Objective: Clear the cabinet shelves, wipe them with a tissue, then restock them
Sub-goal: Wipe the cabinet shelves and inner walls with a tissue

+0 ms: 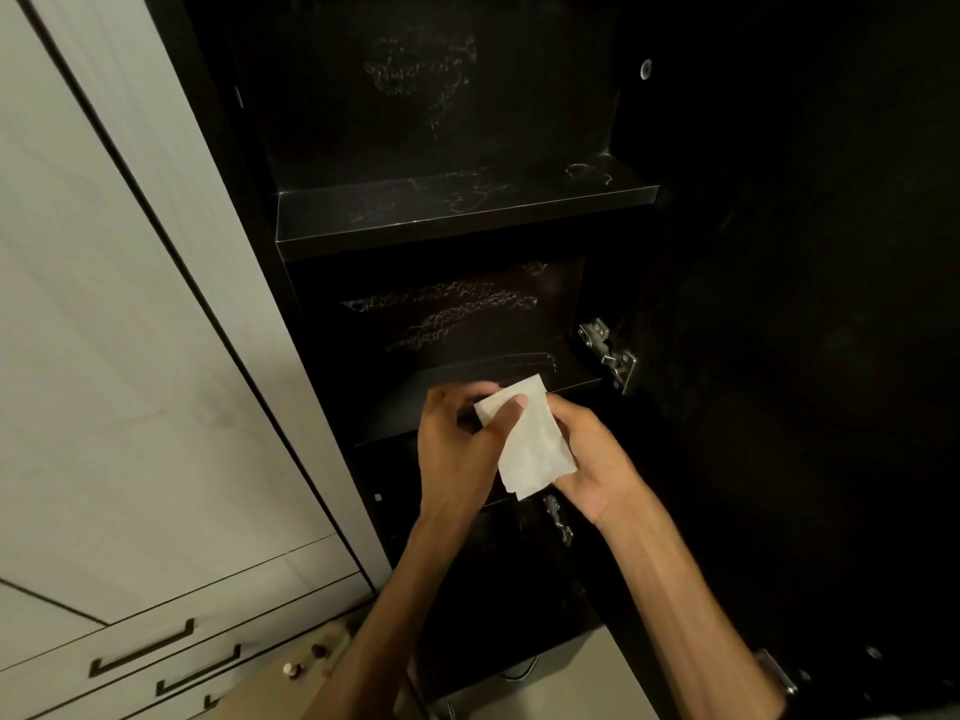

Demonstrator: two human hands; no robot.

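A folded white tissue [530,439] is held between both my hands in front of the dark cabinet. My left hand [457,444] pinches its upper left corner with thumb and fingers. Under its right side, my right hand [592,459] cradles it with curled fingers. The upper shelf [457,210] is bare and shows pale smear marks. The shelf below [467,387], just behind my hands, is bare too, with streaks on the back panel.
The black cabinet door [805,356] stands open to the right, with metal hinges [608,350]. White cupboard panels [130,356] and drawers with dark handles [145,652] lie to the left. A beige object with small knobs [311,662] sits at the bottom.
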